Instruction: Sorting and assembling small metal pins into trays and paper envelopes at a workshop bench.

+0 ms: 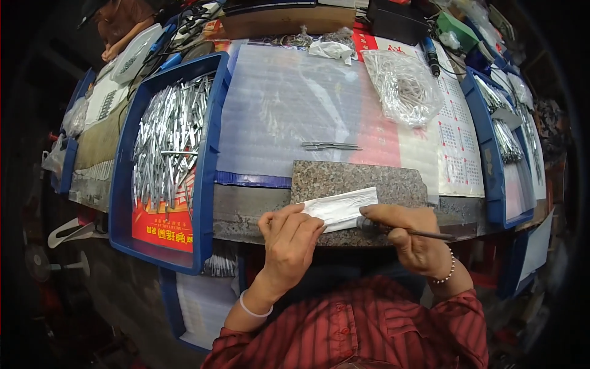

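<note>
A folded strip of white paper or cloth (340, 208) lies at a slant over the front of a speckled granite slab (356, 177). My left hand (290, 243) grips its left end with curled fingers. My right hand (418, 238) is closed round a dark tool with a thin rod handle (433, 234). The tool's thick dark end is beside the strip's lower right edge, partly hidden by my fingers. My right index finger reaches the strip's right end. Behind the slab, a few thin metal strips (332, 146) lie on the plastic-covered table.
On the left, a blue tray (212, 157) holds many shiny metal strips. A clear bag of pale rings or cord (405, 86) lies at the back right. Another blue tray (491, 160) with metal parts stands on the right. Part of another person (126, 24) shows at the far left.
</note>
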A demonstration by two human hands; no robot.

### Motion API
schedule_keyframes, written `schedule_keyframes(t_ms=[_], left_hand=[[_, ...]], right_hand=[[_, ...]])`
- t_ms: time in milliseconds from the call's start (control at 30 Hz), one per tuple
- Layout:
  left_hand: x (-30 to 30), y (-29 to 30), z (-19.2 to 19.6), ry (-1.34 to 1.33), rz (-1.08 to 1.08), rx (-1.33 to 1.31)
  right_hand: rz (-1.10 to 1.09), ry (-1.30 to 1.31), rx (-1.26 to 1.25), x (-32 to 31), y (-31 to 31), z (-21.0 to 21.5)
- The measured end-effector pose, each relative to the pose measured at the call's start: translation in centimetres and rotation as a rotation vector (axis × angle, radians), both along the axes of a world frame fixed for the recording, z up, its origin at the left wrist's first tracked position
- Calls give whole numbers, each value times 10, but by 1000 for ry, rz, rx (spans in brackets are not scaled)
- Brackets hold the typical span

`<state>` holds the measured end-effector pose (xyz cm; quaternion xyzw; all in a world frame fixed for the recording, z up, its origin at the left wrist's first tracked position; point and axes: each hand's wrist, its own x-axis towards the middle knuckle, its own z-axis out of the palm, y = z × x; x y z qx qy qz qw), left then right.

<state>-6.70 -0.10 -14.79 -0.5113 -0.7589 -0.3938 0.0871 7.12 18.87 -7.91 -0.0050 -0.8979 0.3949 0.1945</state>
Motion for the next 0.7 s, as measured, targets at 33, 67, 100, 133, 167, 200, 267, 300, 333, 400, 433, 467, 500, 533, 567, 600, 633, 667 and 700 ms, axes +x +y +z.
schedule_keyframes(t_ms=[33,67,100,133,167,200,267,300,333,400,433,467,500,533,567,600,633,667,700], left_hand=[[-1,0,0,30,-4,-25],[-1,-1,-1,21,-4,-19],[-2,-2,-2,14,-20,-23],[-3,-2,-2,6,-42,-26],[-5,-2,-2,-2,-44,-21],[-6,-3,-1,-14,-60,-18],[-4,-5,0,-32,-77,-14],[-4,-6,0,-37,-82,-15],[-7,-4,-1,-36,-87,-16],[-12,1,-2,-40,-86,-9],[-12,0,-2,-43,-103,-15],[-8,-2,-5,-52,-101,3],[-8,-2,-5,-54,-99,4],[-8,-3,-4,-50,-98,0],[-8,-4,-3,-45,-96,-5],[-8,-4,-3,-47,-96,-4],[-8,-5,-3,-45,-94,-11],[-8,-7,-3,-43,-90,-18],[-9,-12,-1,-38,-77,-28]], right_hand=[[4,-72,-76,-2,-1,-1],[-27,-75,-157,-3,-3,6],[-60,-26,-115,-3,-2,11],[-98,22,-73,-1,-3,17],[-215,-79,-273,15,-11,28],[-217,-87,-272,11,-9,29],[51,-143,306,-4,-5,31],[28,-114,191,-11,-7,9],[4,-78,76,-17,-6,-15],[-40,-173,-25,-16,1,-13],[-53,-221,-97,-17,2,-11],[-59,-200,-101,-13,0,-8],[-57,-203,-100,-12,-1,-1],[-69,-114,-81,-11,-3,8],[-80,-25,-64,-11,-5,16],[-79,-27,-64,-8,-8,23],[-47,172,12,-5,-13,29],[-13,371,87,-4,-16,32],[75,233,150,-7,-18,29]])
